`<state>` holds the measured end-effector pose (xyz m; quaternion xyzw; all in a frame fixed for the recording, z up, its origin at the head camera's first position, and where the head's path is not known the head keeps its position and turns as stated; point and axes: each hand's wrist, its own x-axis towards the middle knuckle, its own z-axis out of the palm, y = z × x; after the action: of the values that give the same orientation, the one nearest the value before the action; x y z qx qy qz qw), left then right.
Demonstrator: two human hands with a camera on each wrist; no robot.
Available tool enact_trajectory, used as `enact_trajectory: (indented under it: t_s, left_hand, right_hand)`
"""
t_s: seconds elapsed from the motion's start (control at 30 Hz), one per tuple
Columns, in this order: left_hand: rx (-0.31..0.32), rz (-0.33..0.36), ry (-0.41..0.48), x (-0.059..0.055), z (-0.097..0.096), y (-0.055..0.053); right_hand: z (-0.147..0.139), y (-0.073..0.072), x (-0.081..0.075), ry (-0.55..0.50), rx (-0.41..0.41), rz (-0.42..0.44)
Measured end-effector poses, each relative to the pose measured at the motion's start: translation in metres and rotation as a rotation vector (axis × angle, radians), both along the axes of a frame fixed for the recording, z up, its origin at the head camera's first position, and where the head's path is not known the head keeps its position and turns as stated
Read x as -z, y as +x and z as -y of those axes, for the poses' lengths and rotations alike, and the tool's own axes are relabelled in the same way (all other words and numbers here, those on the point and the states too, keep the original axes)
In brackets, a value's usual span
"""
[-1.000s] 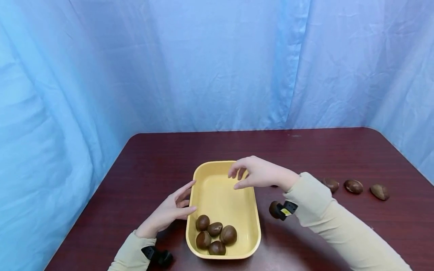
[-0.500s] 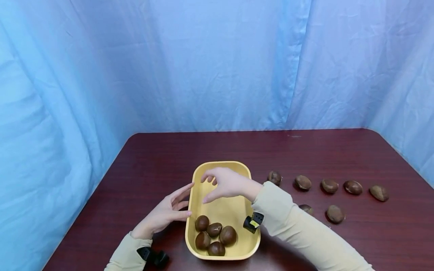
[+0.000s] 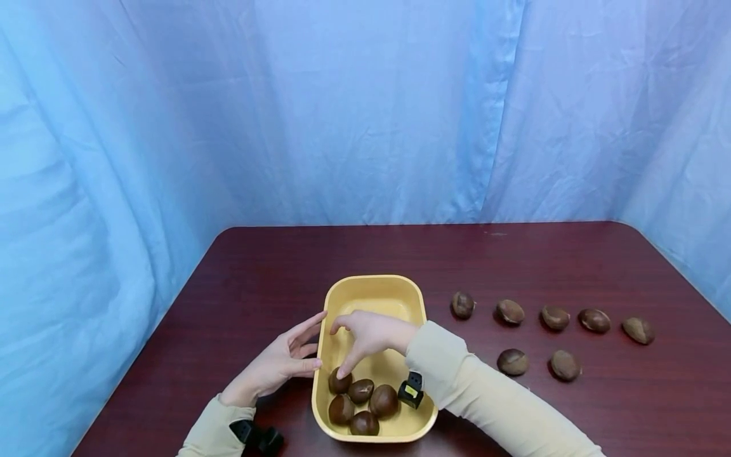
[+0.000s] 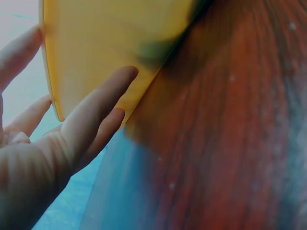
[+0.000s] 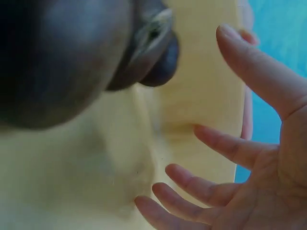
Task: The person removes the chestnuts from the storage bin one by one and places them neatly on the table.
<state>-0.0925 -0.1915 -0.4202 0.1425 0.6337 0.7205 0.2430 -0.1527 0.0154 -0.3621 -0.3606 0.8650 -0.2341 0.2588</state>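
Note:
A yellow rectangular box (image 3: 377, 289) stands on the table in the head view, with several brown chestnuts (image 3: 384, 401) grouped at its near left end. My left hand (image 3: 274, 368) lies along the box's left wall. Its fingertips and thumb rest on that side, fingers spread, and the left wrist view shows the fingers (image 4: 96, 105) against the outer wall. Inside the box hovers my right hand (image 3: 374, 333), thumb over the far-left chestnut. In the right wrist view its fingers (image 5: 187, 184) are spread with nothing between them, and big chestnuts (image 5: 62, 62) loom close to the camera.
Right of the box, several more chestnuts lie on the dark red table (image 3: 274, 273): a back row (image 3: 554, 318) and two in front, one a chestnut (image 3: 565, 365) farther right. Blue curtains (image 3: 365, 127) hang behind and at the sides.
My right hand has moved left and down from the box's far right rim to the chestnuts inside, uncovering chestnuts on the table. The left hand stays by the box wall, nearly still.

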Motion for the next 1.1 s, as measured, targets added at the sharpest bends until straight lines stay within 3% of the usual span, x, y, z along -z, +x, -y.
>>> enact_trajectory:
  t_s: [0.3,0.43,0.77,1.0,1.1]
  left_hand:
    - [-0.016,0.03,-0.005,-0.003,-0.001,0.002]
    - [-0.018,0.034,-0.004,-0.003,-0.002,0.002]
    - [-0.02,0.025,0.001,-0.002,-0.002,0.0]
    - [-0.026,0.021,-0.004,-0.002,-0.002,-0.001]
    - [-0.026,0.025,-0.003,-0.002,-0.002,0.0]
  right_hand:
    - [0.011,0.017,0.007,0.198,0.008,-0.195]
    - [0.012,0.018,0.011,0.223,-0.015,-0.25]
    - [0.014,0.013,0.017,0.153,0.01,-0.243]
    - [0.014,0.006,0.017,-0.044,0.011,-0.125]
    - [0.014,0.006,0.018,-0.065,0.003,-0.089]
